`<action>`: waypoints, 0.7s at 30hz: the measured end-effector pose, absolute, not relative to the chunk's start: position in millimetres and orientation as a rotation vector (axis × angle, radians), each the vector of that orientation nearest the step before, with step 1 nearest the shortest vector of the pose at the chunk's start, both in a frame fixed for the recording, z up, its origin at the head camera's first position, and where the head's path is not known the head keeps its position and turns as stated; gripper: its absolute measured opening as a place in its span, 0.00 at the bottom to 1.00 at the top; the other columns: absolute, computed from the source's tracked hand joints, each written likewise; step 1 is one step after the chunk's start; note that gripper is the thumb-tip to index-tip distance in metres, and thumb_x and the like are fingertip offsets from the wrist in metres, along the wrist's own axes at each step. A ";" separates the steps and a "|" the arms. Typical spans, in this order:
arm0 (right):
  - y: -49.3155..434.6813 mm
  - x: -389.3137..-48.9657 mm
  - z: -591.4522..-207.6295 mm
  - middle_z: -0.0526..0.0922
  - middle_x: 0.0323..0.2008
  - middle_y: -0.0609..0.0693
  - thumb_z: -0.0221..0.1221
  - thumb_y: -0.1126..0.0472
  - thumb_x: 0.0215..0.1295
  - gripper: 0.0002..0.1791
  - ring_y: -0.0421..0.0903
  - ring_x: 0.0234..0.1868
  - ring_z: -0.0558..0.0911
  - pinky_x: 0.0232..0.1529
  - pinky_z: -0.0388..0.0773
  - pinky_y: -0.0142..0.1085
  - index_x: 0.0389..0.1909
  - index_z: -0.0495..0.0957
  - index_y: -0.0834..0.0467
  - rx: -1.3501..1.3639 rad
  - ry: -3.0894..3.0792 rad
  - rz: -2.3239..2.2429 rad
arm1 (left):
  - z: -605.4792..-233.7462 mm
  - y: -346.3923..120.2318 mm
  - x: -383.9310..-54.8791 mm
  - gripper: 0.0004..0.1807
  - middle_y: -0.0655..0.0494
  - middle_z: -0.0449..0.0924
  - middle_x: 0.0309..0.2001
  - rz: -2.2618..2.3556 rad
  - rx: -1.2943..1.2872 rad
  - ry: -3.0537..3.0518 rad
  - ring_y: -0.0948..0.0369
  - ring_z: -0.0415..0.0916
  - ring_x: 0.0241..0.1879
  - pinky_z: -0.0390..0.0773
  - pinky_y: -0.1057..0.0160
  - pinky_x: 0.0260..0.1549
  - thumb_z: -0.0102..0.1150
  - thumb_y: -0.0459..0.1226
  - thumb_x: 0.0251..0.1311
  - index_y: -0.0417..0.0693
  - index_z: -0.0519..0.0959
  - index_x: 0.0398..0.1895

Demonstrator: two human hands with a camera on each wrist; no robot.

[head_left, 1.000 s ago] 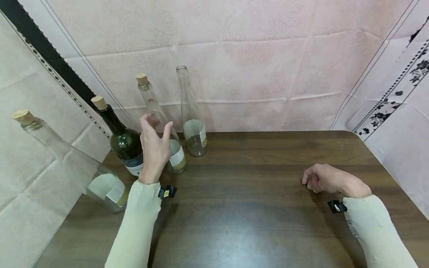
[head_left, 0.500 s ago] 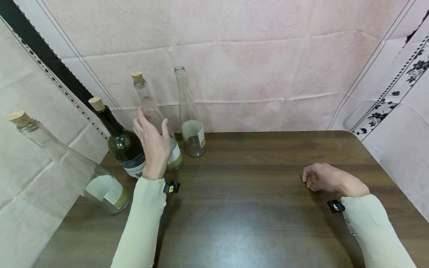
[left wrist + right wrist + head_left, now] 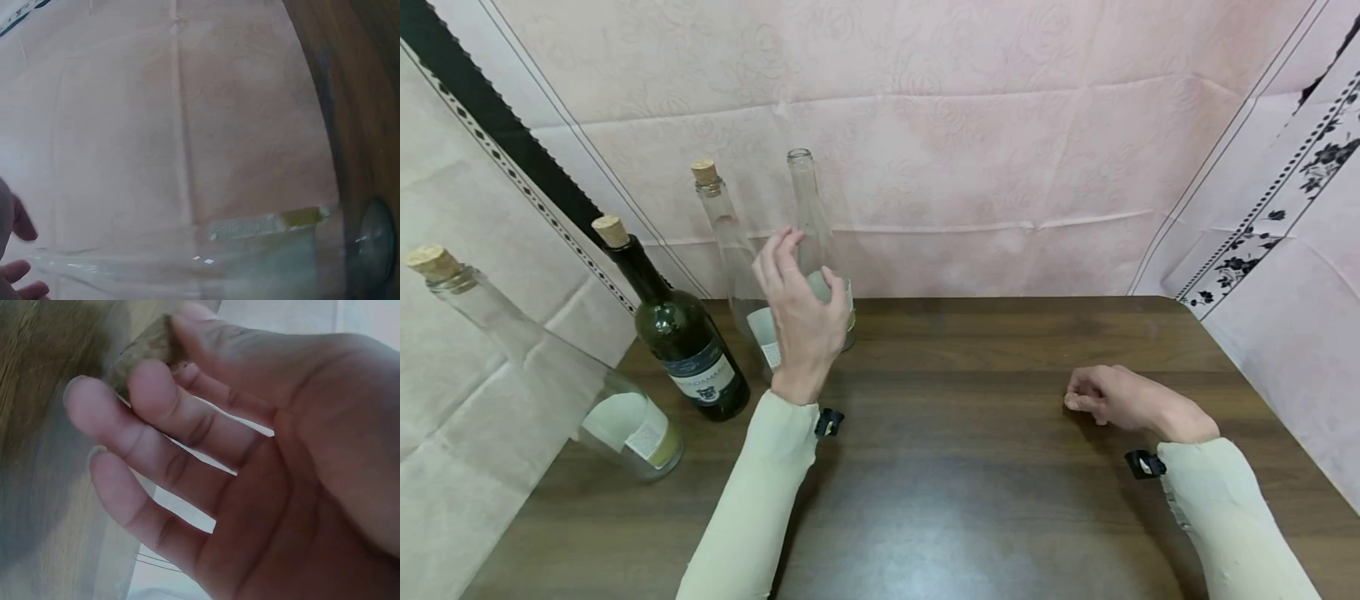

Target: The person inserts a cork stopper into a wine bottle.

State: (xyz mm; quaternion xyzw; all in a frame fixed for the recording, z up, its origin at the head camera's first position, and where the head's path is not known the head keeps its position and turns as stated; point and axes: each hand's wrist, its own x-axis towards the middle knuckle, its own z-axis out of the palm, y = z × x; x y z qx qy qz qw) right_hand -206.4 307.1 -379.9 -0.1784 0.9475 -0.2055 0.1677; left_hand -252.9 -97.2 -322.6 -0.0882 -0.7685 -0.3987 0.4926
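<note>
My left hand (image 3: 805, 325) is raised in front of a clear glass bottle (image 3: 807, 196) that has no cork in its mouth. Its thumb and fingers are spread and gently bent, overlapping the bottle's body in the head view. In the left wrist view, the fingertips (image 3: 15, 270) lie by the neck of this clear bottle (image 3: 269, 259), with the thumb and fingers apart. On the right, close over the table, my right hand (image 3: 1123, 402) pinches a cork (image 3: 145, 351) between thumb and fingers; the head view hides the cork.
Left of the left hand stand a clear bottle with a cork (image 3: 722, 221), a dark green corked wine bottle (image 3: 681, 333) and another corked clear bottle (image 3: 625, 417). A pinkish cloth (image 3: 1000, 167) hangs behind the brown wooden table (image 3: 955, 417).
My left hand has moved right, from the corked clear bottle past it to the uncorked one. The right hand has stayed nearly in place, its fingers shifting slightly.
</note>
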 end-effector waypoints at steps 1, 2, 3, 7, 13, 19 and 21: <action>307.2 -206.5 -380.1 0.78 0.25 0.46 0.59 0.57 0.74 0.07 0.41 0.27 0.73 0.28 0.68 0.35 0.36 0.78 0.56 -0.517 2.711 -0.573 | -324.2 -95.9 -255.2 0.29 0.41 0.63 0.70 -0.990 -0.214 -1.911 0.50 0.58 0.70 0.65 0.53 0.70 0.57 0.31 0.62 0.37 0.66 0.67; 306.9 -206.7 -380.1 0.77 0.25 0.45 0.59 0.56 0.73 0.08 0.41 0.27 0.72 0.29 0.68 0.35 0.35 0.78 0.55 -0.519 2.731 -0.556 | -325.7 -94.8 -257.8 0.31 0.41 0.60 0.72 -1.016 -0.209 -1.949 0.50 0.56 0.72 0.65 0.52 0.70 0.57 0.32 0.63 0.37 0.63 0.70; 306.7 -206.9 -380.0 0.77 0.26 0.45 0.59 0.55 0.73 0.09 0.41 0.27 0.71 0.29 0.67 0.35 0.33 0.78 0.55 -0.519 2.750 -0.538 | -326.7 -94.0 -260.2 0.34 0.41 0.57 0.74 -1.042 -0.198 -1.986 0.50 0.54 0.73 0.64 0.52 0.71 0.58 0.33 0.64 0.38 0.60 0.73; 307.5 -206.8 -380.0 0.77 0.25 0.44 0.61 0.56 0.72 0.10 0.41 0.27 0.73 0.29 0.70 0.35 0.31 0.78 0.56 -0.474 2.764 -0.538 | -329.5 -91.4 -268.3 0.46 0.44 0.47 0.79 -1.134 -0.110 -2.118 0.51 0.46 0.78 0.57 0.49 0.76 0.62 0.40 0.65 0.43 0.46 0.80; 308.2 -205.3 -380.4 0.79 0.24 0.47 0.60 0.62 0.72 0.06 0.43 0.28 0.80 0.29 0.79 0.35 0.42 0.80 0.60 -0.452 2.677 -0.663 | -334.7 -86.6 -281.9 0.53 0.48 0.48 0.80 -1.252 0.036 -2.191 0.49 0.50 0.76 0.57 0.47 0.75 0.64 0.49 0.65 0.51 0.41 0.82; 307.2 -204.7 -379.3 0.80 0.26 0.49 0.56 0.65 0.74 0.05 0.44 0.28 0.81 0.30 0.82 0.37 0.41 0.80 0.60 -0.415 2.673 -0.728 | -339.0 -89.7 -296.6 0.49 0.47 0.58 0.74 -1.312 0.176 -2.201 0.49 0.57 0.71 0.63 0.47 0.71 0.65 0.54 0.63 0.49 0.51 0.79; 307.0 -204.2 -378.8 0.80 0.26 0.50 0.55 0.66 0.75 0.05 0.44 0.27 0.81 0.29 0.82 0.37 0.40 0.80 0.61 -0.396 2.677 -0.738 | -339.4 -92.3 -301.4 0.47 0.47 0.60 0.73 -1.336 0.210 -2.215 0.49 0.58 0.71 0.63 0.47 0.71 0.64 0.56 0.63 0.49 0.53 0.77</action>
